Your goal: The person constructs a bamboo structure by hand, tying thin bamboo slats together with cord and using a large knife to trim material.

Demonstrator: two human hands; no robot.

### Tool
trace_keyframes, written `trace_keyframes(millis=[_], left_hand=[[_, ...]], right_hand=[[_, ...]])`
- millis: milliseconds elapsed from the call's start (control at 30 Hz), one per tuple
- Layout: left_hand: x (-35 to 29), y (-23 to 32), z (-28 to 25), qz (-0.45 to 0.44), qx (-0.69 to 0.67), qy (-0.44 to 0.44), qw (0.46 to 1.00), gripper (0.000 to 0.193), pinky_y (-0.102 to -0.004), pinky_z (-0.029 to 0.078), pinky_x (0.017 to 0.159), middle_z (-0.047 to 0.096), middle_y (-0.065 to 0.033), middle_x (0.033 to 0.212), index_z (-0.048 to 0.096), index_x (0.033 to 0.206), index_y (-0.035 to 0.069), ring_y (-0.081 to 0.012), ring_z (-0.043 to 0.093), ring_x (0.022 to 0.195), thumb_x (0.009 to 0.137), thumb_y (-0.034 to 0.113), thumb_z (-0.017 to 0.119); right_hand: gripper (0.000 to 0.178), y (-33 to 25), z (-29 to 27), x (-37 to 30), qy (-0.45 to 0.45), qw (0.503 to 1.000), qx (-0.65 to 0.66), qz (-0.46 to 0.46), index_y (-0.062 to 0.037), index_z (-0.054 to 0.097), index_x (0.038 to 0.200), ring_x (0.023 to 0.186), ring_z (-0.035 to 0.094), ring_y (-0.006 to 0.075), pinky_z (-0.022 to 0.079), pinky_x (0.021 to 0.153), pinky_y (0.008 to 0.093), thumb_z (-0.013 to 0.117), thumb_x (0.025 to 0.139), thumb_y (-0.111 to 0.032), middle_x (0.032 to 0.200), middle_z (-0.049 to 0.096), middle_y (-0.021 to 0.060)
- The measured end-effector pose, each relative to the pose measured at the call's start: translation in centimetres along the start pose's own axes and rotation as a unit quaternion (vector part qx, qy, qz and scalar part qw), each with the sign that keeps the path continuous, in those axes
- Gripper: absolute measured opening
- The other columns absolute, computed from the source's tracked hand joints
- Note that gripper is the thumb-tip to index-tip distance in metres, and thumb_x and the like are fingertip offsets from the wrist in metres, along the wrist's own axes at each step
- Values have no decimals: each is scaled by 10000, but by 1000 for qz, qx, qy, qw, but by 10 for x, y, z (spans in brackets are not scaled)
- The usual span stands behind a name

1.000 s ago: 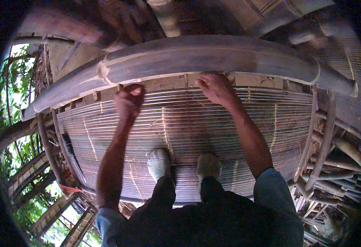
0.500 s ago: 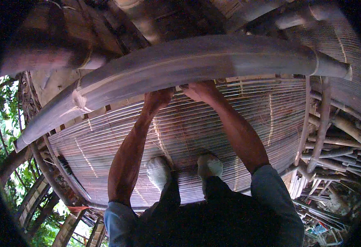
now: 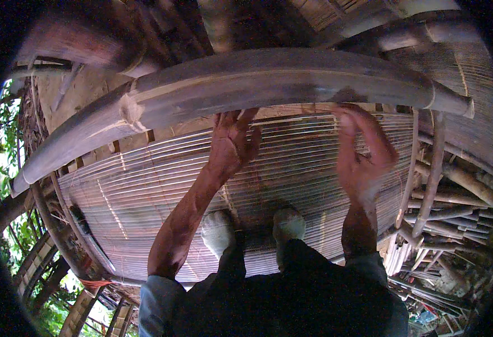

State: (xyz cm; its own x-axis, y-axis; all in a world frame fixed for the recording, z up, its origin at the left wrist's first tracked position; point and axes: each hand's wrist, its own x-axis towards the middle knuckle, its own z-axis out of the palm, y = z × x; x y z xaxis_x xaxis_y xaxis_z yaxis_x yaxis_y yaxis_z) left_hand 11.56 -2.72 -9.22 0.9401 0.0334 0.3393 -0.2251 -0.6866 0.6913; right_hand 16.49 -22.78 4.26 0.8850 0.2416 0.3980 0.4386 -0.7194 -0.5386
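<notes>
A thick bamboo pole spans the view in front of me, bowed by the lens. My left hand reaches up to its lower edge, fingers stretched and thumb apart; the fingertips go out of sight at the pole. Farther right, my right hand is slightly blurred, its fingertips brought together in a pinch just below the pole. Whatever sits in that pinch is too small to make out. Beneath both hands lies a slatted mat of thin strips, bound by pale cross ties.
My feet in light socks stand on the slatted mat. Stacked poles lie to the right, beside an upright post. Green leaves show at the left, past a curved pole frame. Another slatted panel is at the far right.
My hands were close together at the pole's middle. The right hand has moved well to the right, while the left has shifted slightly right and its fingers have opened out.
</notes>
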Motion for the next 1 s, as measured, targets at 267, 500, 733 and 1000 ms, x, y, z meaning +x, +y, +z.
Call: trace_keyframes(millis=[267, 500, 733, 1000], left_hand=[[-10, 21, -6, 45, -77, -87, 992, 208, -479, 393, 1048, 639, -126, 1102, 681, 1039, 87, -340, 534, 1171, 849, 172, 674], [-46, 45, -60, -144, -218, -172, 950, 181, -453, 369, 1103, 693, -100, 1105, 699, 1013, 52, -283, 629, 1027, 961, 158, 562], [-74, 44, -102, -277, -523, 52, 805, 399, -494, 287, 1146, 596, -152, 721, 631, 842, -34, -320, 671, 828, 988, 300, 470], [-93, 67, -161, -264, -537, 132, 790, 433, -599, 263, 1103, 447, -83, 556, 379, 607, 118, -384, 637, 772, 995, 308, 409]], right_hand=[[227, -7, -93, -6, 3, 987, 154, -50, 28, 651, 981, 843, 656, 221, 513, 754, 336, 536, 977, -167, 947, 684, 152], [266, 12, -75, 2, -241, 899, 356, 87, 13, 658, 1062, 994, 651, 215, 515, 874, 330, 601, 959, -225, 1051, 683, 142], [259, 99, 96, -16, -316, 932, 152, 96, -22, 671, 1110, 1005, 672, 220, 545, 874, 343, 615, 960, -226, 1081, 691, 127], [432, 93, 151, -10, -486, 871, 46, 62, -13, 714, 1012, 799, 705, 265, 536, 720, 382, 599, 943, -424, 817, 707, 169]])
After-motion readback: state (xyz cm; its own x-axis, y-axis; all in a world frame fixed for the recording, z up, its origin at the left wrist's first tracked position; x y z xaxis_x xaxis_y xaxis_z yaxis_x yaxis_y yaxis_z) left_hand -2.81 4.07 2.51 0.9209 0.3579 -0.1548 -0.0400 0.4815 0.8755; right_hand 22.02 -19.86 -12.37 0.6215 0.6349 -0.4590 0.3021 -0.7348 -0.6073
